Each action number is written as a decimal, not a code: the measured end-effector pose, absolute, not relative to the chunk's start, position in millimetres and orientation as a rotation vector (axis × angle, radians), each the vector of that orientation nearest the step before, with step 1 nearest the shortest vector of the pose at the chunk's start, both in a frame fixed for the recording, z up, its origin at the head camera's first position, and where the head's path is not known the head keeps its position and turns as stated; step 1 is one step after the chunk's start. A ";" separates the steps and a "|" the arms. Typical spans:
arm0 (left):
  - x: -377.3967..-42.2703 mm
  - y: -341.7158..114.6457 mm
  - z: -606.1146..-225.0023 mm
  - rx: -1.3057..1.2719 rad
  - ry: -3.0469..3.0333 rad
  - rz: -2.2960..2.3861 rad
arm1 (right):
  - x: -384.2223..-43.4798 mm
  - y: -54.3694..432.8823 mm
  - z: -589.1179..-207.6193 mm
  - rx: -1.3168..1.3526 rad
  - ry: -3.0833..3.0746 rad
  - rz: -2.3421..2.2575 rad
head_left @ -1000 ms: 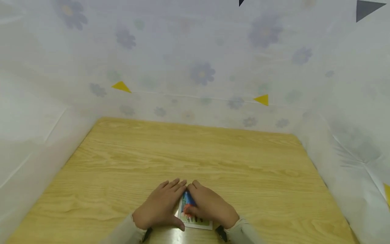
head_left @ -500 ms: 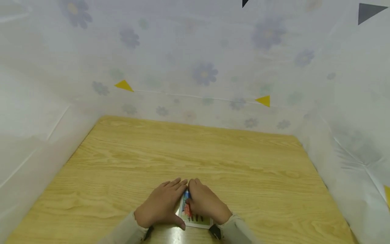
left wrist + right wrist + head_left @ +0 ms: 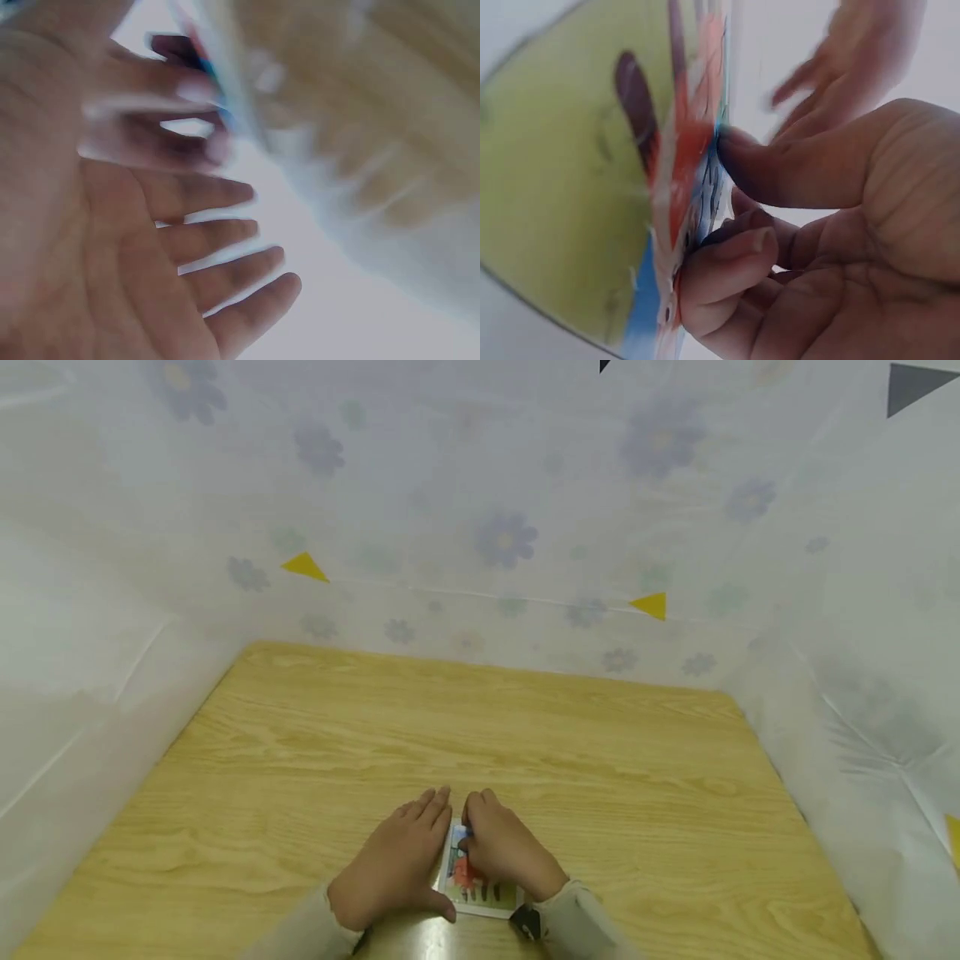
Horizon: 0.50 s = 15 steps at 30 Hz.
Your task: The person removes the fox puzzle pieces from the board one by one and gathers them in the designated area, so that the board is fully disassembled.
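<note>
Red, blue and green fill the white-bordered picture card (image 3: pixel 465 878) between the person's two hands. I see the left hand (image 3: pixel 396 863) just beside its left edge, fingers straight and thumb stretched away from them; whether it touches the card I can't make out. On the other side, the right hand (image 3: pixel 512 850) leans over the card with its fingers curled, thumb and fingertips touching the printed face. I can't tell whether they have hold of anything. A narrow gap parts the two hands at the tips.

Pale sleeves (image 3: pixel 588 925) cover both forearms, and something black (image 3: pixel 527 922) sits at the right wrist. Under it all is a wood-grained table (image 3: pixel 480 727), the card lying on it at the person's side. Beyond the far edge hangs a whitish sheet (image 3: pixel 420 502) printed with faded flowers, with two yellow triangles (image 3: pixel 649 606) on it and a dark grey triangle (image 3: pixel 918 387) high at the right.
</note>
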<state>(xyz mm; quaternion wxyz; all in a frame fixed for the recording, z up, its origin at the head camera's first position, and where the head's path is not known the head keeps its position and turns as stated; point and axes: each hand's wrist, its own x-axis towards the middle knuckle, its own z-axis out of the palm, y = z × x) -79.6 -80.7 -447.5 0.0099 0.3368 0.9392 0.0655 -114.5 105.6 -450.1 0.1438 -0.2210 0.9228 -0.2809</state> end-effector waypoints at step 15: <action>-38.2 -53.3 -441.3 1.414 2.922 -0.068 | -113.7 114.9 -446.3 -0.650 2.632 -0.863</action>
